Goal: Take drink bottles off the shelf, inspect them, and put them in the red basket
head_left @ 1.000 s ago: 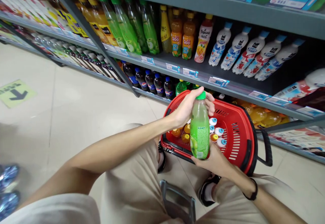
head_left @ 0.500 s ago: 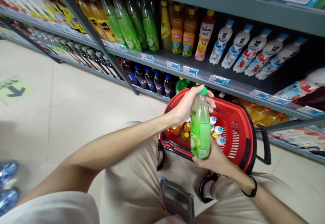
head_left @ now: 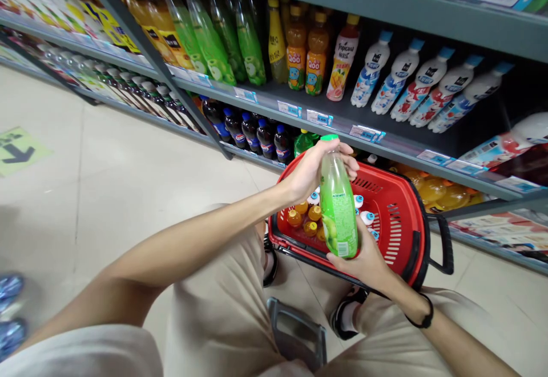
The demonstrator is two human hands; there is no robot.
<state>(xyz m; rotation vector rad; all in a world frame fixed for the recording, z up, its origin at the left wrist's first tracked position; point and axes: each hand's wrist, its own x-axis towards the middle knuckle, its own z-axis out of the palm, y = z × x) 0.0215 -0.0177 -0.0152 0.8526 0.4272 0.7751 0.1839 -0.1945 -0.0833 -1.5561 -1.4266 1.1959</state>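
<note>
Both hands hold a green soda bottle [head_left: 339, 211] with a green cap, tilted a little over the red shopping basket [head_left: 405, 194]. My left hand [head_left: 314, 167] is wrapped round its neck just below the cap; some of those fingers are hidden behind the bottle. My right hand [head_left: 367, 257] grips its lower part, with the thumb near the base. Inside the basket stand several small orange-juice bottles [head_left: 314, 213] with orange and yellow caps. Several white-capped bottles [head_left: 367, 217] stand there too, partly covered by the green one.
A grey shelf [head_left: 265, 94] runs across in front, holding green soda bottles [head_left: 209, 40], Qoo bottles [head_left: 315, 57] and milky drink bottles [head_left: 405, 77]. Dark cola bottles [head_left: 265, 138] stand on the shelf below. The basket's black handle [head_left: 447, 246] sticks out right. A grey stool [head_left: 297, 331] is between my legs.
The green bottle has turned slightly in my hands, its cap shifting up and left and its base swinging a little right. Both hands stay on it.
</note>
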